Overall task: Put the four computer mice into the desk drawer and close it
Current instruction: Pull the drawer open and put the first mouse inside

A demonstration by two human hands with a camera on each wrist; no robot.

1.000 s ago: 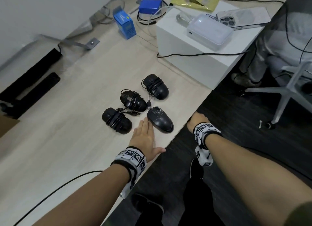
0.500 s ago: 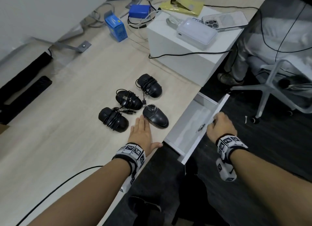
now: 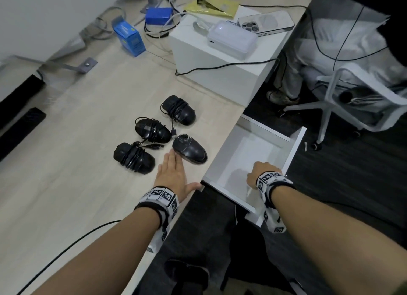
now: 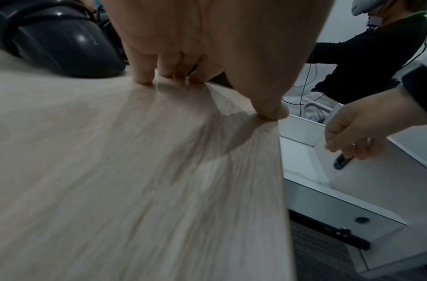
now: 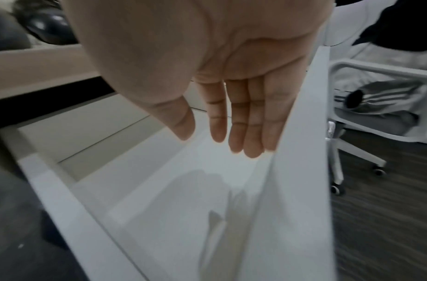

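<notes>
While the left hand point(image 3: 172, 173) lies flat on the surface point(image 3: 72, 162), fingers point(image 4: 145, 74) straight beside the 4 mice point(image 3: 164, 138), the right hand point(image 3: 255, 174) hovers over the open drawer point(image 3: 293, 149), fingers point(image 5: 246, 117) straight, holding nothing.

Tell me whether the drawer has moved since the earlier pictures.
Yes. The drawer, shut under the desk a second ago, now stands pulled well out from the desk's edge, with the right hand over it.
</notes>
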